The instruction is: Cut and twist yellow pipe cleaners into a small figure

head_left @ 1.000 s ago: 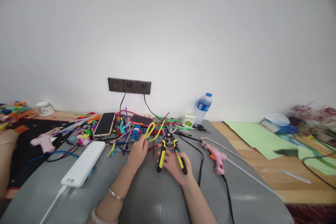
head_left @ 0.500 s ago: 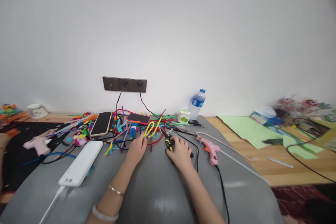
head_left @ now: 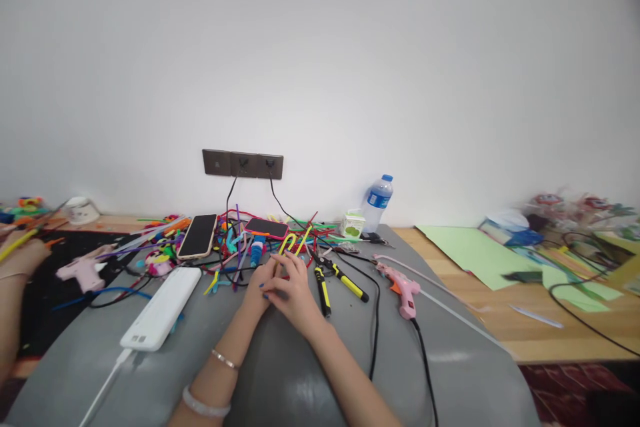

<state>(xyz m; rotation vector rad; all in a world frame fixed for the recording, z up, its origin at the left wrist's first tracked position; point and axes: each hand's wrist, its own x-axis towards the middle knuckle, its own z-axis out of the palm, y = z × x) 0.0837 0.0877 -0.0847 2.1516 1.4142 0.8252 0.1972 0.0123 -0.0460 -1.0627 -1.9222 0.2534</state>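
Observation:
My left hand and my right hand meet at the middle of the grey surface. Both pinch the lower end of a looped yellow pipe cleaner, and the right hand's fingers partly overlap the left hand. The yellow-and-black pliers lie on the grey surface just right of my right hand, with nothing holding them. A tangle of coloured pipe cleaners lies just beyond my hands.
A pink glue gun with a black cord lies to the right. A white power bank, two phones, a water bottle, green paper and a second pink glue gun are around. Another person's hand works at far left.
My right hand has put the pliers down on the grey surface and moved left to join my left hand on the yellow pipe cleaner.

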